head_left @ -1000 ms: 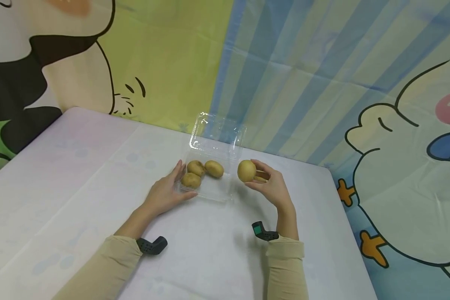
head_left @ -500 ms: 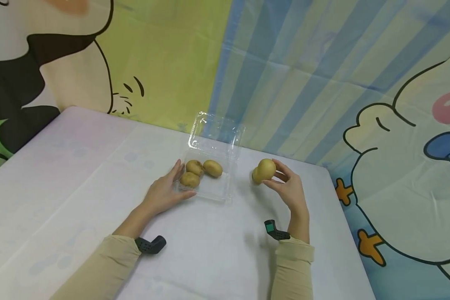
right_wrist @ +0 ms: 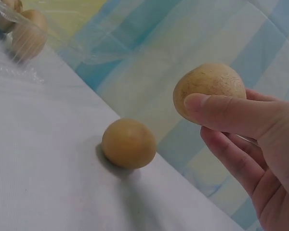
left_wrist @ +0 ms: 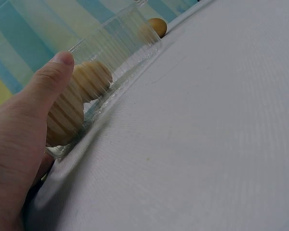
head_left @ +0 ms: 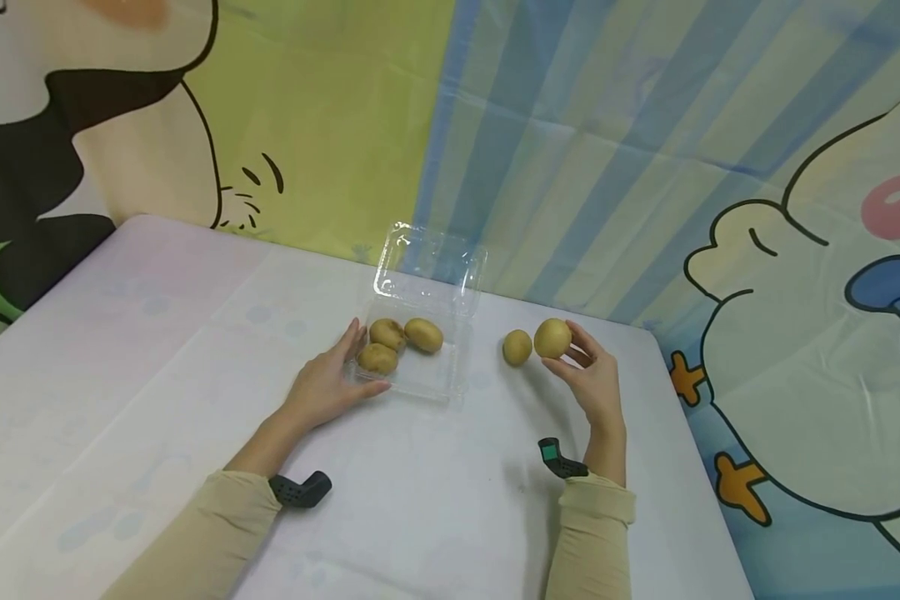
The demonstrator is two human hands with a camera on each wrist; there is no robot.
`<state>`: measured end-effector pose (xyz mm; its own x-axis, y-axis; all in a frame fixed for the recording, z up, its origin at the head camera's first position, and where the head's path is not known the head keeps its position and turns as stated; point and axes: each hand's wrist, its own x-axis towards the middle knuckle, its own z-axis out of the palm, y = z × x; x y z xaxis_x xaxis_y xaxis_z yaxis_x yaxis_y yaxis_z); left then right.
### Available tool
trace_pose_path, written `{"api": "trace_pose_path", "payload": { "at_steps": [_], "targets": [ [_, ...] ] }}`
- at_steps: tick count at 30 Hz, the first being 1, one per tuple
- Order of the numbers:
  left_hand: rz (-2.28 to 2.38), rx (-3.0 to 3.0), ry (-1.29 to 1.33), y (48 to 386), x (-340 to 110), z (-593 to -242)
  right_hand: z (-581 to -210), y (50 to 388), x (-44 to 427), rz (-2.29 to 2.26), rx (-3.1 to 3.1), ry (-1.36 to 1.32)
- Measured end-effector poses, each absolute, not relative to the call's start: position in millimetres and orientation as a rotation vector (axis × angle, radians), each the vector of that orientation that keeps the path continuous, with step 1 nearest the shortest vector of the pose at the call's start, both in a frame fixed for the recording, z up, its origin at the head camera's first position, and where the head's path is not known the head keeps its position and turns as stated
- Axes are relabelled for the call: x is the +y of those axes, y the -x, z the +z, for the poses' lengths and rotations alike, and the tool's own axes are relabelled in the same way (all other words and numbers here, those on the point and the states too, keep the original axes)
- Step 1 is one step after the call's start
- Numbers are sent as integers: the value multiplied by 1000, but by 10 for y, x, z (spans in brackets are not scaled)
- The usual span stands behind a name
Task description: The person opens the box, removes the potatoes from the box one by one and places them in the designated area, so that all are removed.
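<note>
A clear plastic container (head_left: 427, 379) stands on the table with its lid (head_left: 429, 267) raised at the back. Inside, three potatoes (head_left: 423, 335) lie toward the left and back. My left hand (head_left: 326, 387) grips the container's near left corner, thumb along the front wall; some of its fingers are hidden in the left wrist view. To the right of the container, my right hand (head_left: 596, 383) pinches a potato (right_wrist: 209, 86) between thumb and fingers, held up off the table. Just left of it another potato (head_left: 517, 347) rests on the cloth, apart from the held one.
A white cloth covers the table (head_left: 420, 500), whose right edge runs past my right forearm. Behind it hangs a printed curtain (head_left: 570, 167) with stripes and cartoon figures, close to the lid. Each wrist wears a black device (head_left: 300, 490).
My right hand has moved right, away from the container, with the potato in its fingers. The potato on the table has come into full view. The left hand stays on the container.
</note>
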<state>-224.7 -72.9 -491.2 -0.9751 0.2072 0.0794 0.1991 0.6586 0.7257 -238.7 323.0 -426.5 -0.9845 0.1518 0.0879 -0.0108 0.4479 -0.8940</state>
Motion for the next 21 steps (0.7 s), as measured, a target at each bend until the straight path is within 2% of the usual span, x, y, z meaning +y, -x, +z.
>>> {"api": "trace_pose_path", "payload": {
  "at_steps": [11, 21],
  "targets": [
    [1257, 2842, -352, 2242, -731, -4929, -4559, 2445, 3333, 1661, -2452, 269],
    [1252, 2845, -341, 2248, -727, -4919, -4633, 2448, 3320, 1627, -2477, 332]
  ]
}}
